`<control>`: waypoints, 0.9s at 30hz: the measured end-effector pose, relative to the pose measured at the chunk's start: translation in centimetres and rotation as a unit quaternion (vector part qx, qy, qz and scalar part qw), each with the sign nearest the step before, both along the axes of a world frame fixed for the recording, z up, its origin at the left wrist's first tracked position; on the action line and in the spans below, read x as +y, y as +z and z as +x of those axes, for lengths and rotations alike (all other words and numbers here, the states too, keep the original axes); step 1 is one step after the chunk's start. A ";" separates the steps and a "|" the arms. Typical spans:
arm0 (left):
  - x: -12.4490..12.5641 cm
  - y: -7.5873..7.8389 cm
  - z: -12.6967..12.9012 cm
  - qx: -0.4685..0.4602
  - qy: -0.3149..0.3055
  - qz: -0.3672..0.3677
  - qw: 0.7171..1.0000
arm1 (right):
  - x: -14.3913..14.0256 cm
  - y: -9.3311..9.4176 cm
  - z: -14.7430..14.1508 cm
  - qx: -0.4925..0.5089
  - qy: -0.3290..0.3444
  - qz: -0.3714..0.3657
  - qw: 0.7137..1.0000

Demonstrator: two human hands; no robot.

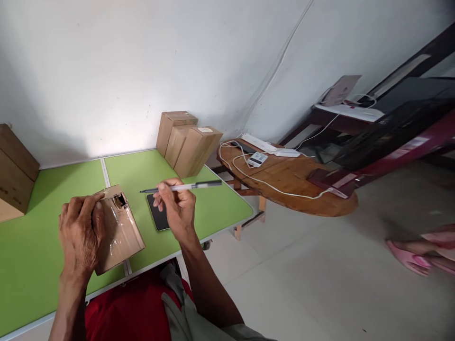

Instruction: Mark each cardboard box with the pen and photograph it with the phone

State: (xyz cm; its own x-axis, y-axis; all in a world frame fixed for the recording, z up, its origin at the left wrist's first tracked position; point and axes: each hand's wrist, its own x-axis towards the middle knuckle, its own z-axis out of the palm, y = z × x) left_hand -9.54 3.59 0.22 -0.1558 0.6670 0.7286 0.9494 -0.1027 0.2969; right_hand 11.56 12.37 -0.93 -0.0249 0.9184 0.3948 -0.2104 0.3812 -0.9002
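Fingers of the right hand (179, 208), at the centre of the frame, are closed around a pen (199, 185) with a clear barrel. Its dark tip points to frame left, above the green table (209, 218) and apart from the box; its dark end points right. Fingers of the left hand (81, 232), left of centre, are bent over the left edge of a small cardboard box (122, 237) and grip it, the thumb lying along its upper face. Said box sits in the lower left-centre of the frame, over the green table. Defect noted: a ragged, dark hole at its far right corner. Shiny clear tape covers part of the face. Whether its underside fully touches the tabletop cannot be determined.

A flat black device (159, 219) lies on the green table beneath the right hand, partly covered by it. Three closed cartons (194, 151) stand side by side at upper centre, near the wall (124, 71). Further cartons (14, 175) stand at the left edge of the frame. Right of centre, a wooden table (284, 177) carries white cables and a small white box (258, 159). A pink sandal (408, 260) on a person's foot shows at lower right, blurred.
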 end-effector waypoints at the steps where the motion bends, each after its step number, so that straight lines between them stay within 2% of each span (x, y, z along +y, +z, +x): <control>1: 0.0 0.0 0.0 0.000 -0.001 0.000 1.000 | 0.9 -0.2 0.0 -0.032 -0.012 -0.007 0.999; 2: -0.1 0.0 -0.1 -0.001 -0.003 0.000 1.000 | 1.8 -0.3 -0.2 -0.110 -0.016 -0.020 0.994; 3: -0.1 0.1 -0.1 -0.001 -0.005 0.000 1.000 | 2.5 -0.6 -0.5 -0.221 -0.011 -0.037 0.975; 5: -0.2 0.2 -0.1 -0.001 -0.007 -0.003 1.000 | 3.6 -1.3 -1.7 -0.445 0.013 -0.075 0.892; 6: -0.2 0.2 -0.2 -0.001 -0.007 -0.003 1.000 | 3.8 -1.7 -2.5 -0.522 0.027 -0.089 0.848; 7: -0.2 0.2 -0.2 -0.001 -0.008 -0.002 1.000 | 3.9 -2.2 -3.3 -0.568 0.040 -0.100 0.816; 8: -0.2 0.3 -0.3 -0.001 -0.009 -0.001 1.000 | 3.9 -2.8 -4.1 -0.589 0.050 -0.109 0.799; 11: -0.2 0.3 -0.5 -0.002 -0.017 0.008 1.000 | 3.4 -4.3 -5.7 -0.621 0.068 -0.131 0.770; 15: 0.0 0.5 -0.5 -0.011 -0.027 0.011 1.000 | 2.9 -5.7 -5.9 -0.649 0.080 -0.144 0.743; 18: 0.0 0.7 -0.4 -0.021 -0.023 -0.006 0.999 | 2.7 -6.1 -5.7 -0.657 0.086 -0.148 0.734; 24: 0.1 1.2 -0.4 -0.028 -0.027 -0.030 0.999 | 1.7 -6.1 -5.1 -0.649 0.069 -0.160 0.741; 27: 0.2 1.2 -0.5 -0.023 -0.031 -0.034 0.999 | 1.2 -6.0 -3.1 -0.638 0.008 -0.172 0.751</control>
State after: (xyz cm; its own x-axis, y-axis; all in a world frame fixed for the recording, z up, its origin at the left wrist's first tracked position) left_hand -10.00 3.75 1.44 -0.1456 0.7238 0.6745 0.9271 -0.1382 0.3484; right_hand 8.43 13.61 -6.92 -0.1946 0.9559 -0.2200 0.9044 0.0879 -0.4176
